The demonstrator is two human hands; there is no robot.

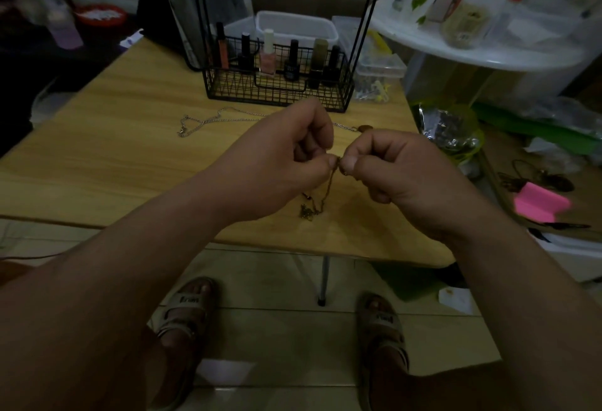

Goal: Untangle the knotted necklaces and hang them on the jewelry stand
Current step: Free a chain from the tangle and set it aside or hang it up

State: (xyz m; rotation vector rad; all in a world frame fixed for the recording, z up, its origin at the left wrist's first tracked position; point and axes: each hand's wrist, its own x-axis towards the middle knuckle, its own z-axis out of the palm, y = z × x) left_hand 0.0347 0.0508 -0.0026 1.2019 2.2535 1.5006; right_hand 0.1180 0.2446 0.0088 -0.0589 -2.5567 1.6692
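My left hand (286, 163) and my right hand (394, 171) meet above the wooden table (107, 163), both pinching a thin gold necklace (327, 192) between thumb and fingertips. Its chain hangs down from my fingers and its tangled end with small charms rests on the table near the front edge. A silver chain necklace (208, 122) lies stretched across the table behind my hands, its right end partly hidden by them. The black wire jewelry stand (280, 84) sits at the table's far side, with two thin black uprights rising out of view.
Several nail polish bottles (268, 52) stand in the stand's wire basket. Clear plastic boxes (379, 79) sit behind and right of it. A white round table (482, 48) with clutter is at the right, over bags and a pink sticky pad (540, 203). My sandaled feet are on tiles below.
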